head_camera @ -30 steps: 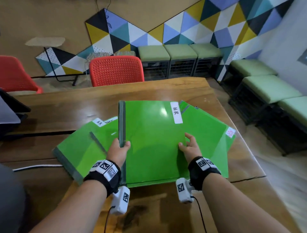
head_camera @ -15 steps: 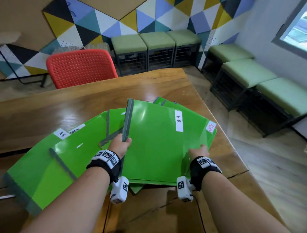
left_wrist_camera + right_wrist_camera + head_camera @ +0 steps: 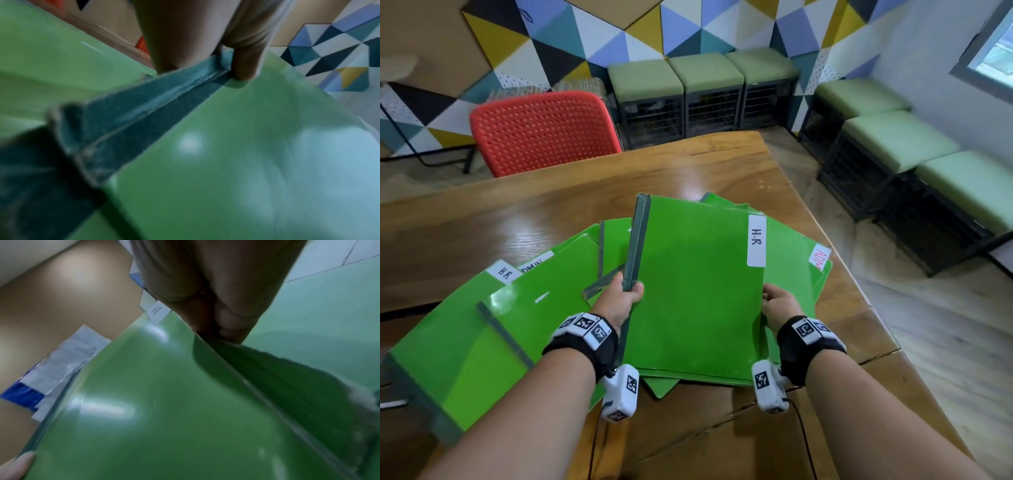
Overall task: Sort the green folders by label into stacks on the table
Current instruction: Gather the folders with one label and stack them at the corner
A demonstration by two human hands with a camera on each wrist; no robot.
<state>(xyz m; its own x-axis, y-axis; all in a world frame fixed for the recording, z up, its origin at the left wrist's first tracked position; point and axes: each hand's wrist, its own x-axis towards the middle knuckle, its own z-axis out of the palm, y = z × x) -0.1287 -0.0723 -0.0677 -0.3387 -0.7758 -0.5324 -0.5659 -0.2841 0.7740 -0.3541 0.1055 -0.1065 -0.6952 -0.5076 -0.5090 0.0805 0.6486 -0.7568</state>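
Note:
A green folder labelled H.R [image 3: 698,291] is held tilted above a fanned pile of green folders [image 3: 791,260] on the wooden table [image 3: 517,219]. My left hand [image 3: 621,296] grips its dark grey spine [image 3: 164,91], thumb on top. My right hand [image 3: 777,303] pinches its right edge [image 3: 216,353]. To the left lies a stack of folders [image 3: 482,335] with an H.R label [image 3: 504,271] and an ADMIN label [image 3: 536,264] showing. A folder with a red ADM label [image 3: 819,257] peeks out at the right of the pile.
A red chair [image 3: 544,132] stands behind the table's far side. Green-cushioned stools [image 3: 705,92] line the wall and the right side of the room. The table's right edge [image 3: 859,291] runs close to the pile. A white cable [image 3: 392,404] lies at the far left.
The top H.R folder has been lifted off the pile and tilted; my right hand went from resting on its cover to pinching its right edge. The view has swung right.

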